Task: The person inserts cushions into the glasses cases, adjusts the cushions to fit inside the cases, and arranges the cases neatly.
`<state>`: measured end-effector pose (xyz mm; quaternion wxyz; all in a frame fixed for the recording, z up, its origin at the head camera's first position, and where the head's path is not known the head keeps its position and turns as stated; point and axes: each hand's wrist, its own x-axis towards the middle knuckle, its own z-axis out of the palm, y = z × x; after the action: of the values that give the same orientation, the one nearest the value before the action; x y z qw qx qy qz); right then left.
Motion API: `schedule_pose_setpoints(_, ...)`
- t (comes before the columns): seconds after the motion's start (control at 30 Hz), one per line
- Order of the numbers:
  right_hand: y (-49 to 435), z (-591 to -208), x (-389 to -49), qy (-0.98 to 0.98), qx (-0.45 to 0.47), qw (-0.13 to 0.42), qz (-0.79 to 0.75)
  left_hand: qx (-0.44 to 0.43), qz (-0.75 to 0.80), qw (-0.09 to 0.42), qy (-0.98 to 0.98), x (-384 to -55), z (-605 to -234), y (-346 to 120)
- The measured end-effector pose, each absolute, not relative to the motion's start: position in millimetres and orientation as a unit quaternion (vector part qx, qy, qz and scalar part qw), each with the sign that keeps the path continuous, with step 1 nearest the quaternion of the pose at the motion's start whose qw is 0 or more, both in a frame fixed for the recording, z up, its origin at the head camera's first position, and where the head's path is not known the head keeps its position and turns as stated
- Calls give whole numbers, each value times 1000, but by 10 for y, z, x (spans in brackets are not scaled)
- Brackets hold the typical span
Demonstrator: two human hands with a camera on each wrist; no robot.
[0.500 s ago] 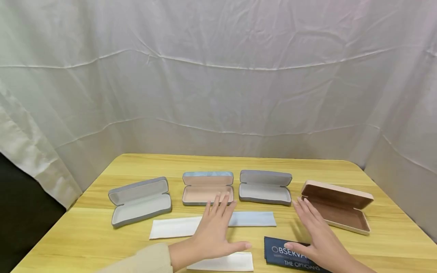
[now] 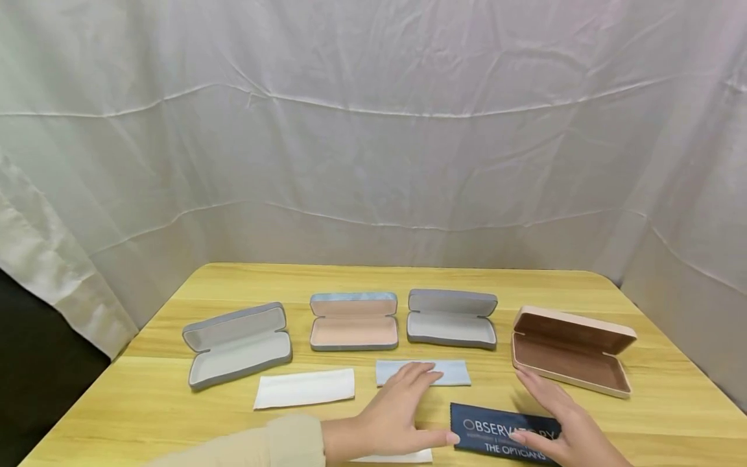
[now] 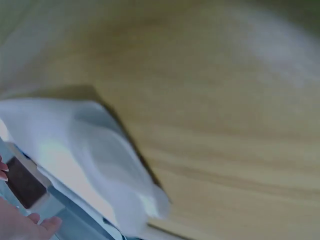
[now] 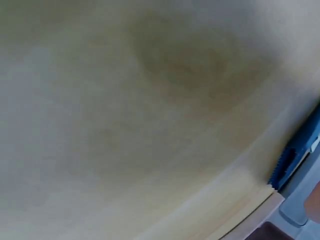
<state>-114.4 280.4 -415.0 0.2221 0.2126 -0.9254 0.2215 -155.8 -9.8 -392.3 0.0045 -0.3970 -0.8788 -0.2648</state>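
Note:
My left hand hovers with fingers loosely bent and thumb apart, in front of a folded light blue cloth. Its thumb tip is close to the edge of a navy cloth printed with white lettering. Over the right end of that cloth is my right hand, its fingers extended towards the brown-lined case and thumb spread. Neither hand visibly grips anything. A white cloth lies left of the blue one; another white cloth is mostly hidden under the left hand.
Behind the cloths stand several glasses cases with raised lids: a grey one at left, a pink-lined one, another grey one. A pale curtain hangs behind the wooden table.
My left hand has moved right, its fingers bending more, uncovering the pink-lined case and the white cloth. My right hand has shifted slightly right and back from the brown-lined case.

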Motion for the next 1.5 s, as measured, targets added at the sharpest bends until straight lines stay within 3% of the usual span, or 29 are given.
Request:
schedule_pose_setpoints(0.23,2944,-4247,-1078,-937,154,224,219,-389,-317,-67,-862,-1534,-3944,42)
schedule_pose_setpoints(0.57,3057,-4225,-1077,-966,79,116,216,-352,-360,-124,-855,-1557,-3946,262)
schedule_pose_setpoints(0.73,3104,-4176,-1126,-974,85,49,204,-288,-362,-136,-876,-1604,-3932,398)
schedule_pose_setpoints(1.0,3240,-4118,-1202,-934,166,-67,310,-248,-296,-109,-916,-1587,-3905,499)
schedule_pose_setpoints(1.5,3281,-4045,-1244,-923,152,-122,332,-233,-326,-141,-905,-1633,-3897,532)
